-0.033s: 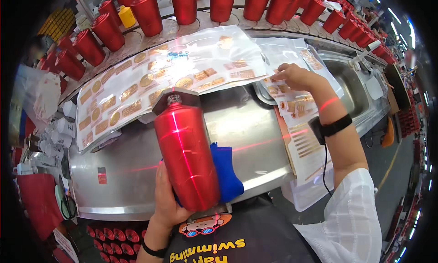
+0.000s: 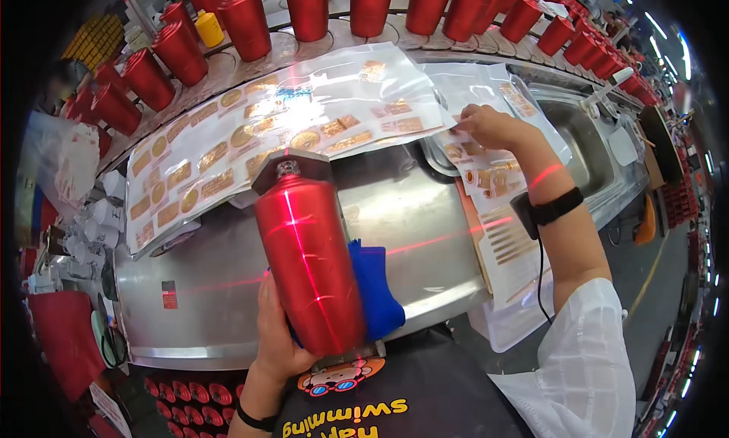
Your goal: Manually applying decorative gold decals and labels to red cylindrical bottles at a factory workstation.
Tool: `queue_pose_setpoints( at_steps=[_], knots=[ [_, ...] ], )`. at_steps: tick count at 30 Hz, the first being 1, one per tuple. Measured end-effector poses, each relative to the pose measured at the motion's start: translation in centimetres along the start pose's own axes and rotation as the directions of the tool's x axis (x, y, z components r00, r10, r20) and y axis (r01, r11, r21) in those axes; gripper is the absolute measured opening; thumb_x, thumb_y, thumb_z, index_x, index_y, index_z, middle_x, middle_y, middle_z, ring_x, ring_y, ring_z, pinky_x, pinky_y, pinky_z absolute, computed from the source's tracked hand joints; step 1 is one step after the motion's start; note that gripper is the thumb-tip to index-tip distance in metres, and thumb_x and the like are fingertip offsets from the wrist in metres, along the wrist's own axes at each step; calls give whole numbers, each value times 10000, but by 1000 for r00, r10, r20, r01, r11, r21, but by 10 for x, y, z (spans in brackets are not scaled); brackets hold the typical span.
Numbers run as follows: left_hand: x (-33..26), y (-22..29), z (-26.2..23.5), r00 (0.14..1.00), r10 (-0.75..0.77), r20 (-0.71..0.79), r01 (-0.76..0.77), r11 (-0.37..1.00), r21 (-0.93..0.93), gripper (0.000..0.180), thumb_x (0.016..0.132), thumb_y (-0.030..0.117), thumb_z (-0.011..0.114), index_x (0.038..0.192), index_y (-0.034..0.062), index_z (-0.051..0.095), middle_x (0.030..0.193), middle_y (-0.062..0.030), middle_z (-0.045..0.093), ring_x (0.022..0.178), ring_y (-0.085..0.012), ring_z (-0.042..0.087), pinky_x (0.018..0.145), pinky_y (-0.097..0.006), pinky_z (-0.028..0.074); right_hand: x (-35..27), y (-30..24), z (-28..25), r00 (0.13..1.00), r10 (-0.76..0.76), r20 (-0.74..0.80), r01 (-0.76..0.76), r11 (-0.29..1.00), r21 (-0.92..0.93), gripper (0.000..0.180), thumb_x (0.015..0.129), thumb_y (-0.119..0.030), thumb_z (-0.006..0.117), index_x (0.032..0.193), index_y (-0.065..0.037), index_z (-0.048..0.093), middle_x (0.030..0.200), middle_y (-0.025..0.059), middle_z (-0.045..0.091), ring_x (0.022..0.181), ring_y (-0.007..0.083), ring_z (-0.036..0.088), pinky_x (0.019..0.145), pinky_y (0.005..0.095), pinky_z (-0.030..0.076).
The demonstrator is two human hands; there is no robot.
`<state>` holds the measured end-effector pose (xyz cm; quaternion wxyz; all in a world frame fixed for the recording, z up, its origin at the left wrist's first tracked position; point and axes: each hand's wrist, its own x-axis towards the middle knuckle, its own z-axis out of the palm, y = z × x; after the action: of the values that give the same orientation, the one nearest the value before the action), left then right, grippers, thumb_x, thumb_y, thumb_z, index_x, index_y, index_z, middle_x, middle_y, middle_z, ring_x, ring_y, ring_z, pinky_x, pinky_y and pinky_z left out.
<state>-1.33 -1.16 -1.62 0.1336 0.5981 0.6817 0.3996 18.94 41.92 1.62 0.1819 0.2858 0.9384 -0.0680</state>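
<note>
A glossy red bottle lies tilted toward me on a metal holder, its narrow neck pointing away into a dark angular bracket. My left hand cradles the bottle's lower left side, with its fingertips hidden behind it. A blue cloth sits against the bottle's right side. A red laser line runs down the bottle's length. Over on the right, my right hand has its fingers pinched at a clear sheet of gold decals. Exactly what lies between the fingertips is partly hidden.
Larger decal sheets cover the far side of the steel worktop. Behind them, red bottles line a conveyor, near a small yellow bottle. A steel sink is at right; white cups crowd the left.
The red bottle has shifted very slightly to the left. Both hands stay in nearly the same place.
</note>
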Motion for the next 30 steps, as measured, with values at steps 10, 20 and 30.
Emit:
queue_pose_setpoints(
  at_steps=[10,20,30],
  knots=[
    [-1,0,1,999,-41,20,42,996,-76,984,722,364,772,1407,-104,242,1298,-300,454,1148,-479,482,1005,-526,350,78,55,-7,971,224,-87,-233,965,-119,374,879,-127,548,1229,-248,603,1230,133,527,1159,338,524,926,448,472],
    [-8,-4,2,997,-76,13,76,994,-78,1012,723,376,773,1415,-104,211,1303,-290,454,1142,-466,491,978,-531,370,112,32,-23,920,201,-336,-231,972,-52,498,785,-338,718,1251,-214,596,1292,72,466,1257,295,437,957,483,452],
    [-18,-7,3,992,-122,37,124,991,-44,1047,704,401,797,1406,-120,222,1329,-297,437,1183,-464,475,1014,-522,358,115,42,-31,918,274,-286,-301,952,-53,519,714,-382,766,1152,-157,602,1330,82,419,1255,318,413,971,487,442]
  ],
)
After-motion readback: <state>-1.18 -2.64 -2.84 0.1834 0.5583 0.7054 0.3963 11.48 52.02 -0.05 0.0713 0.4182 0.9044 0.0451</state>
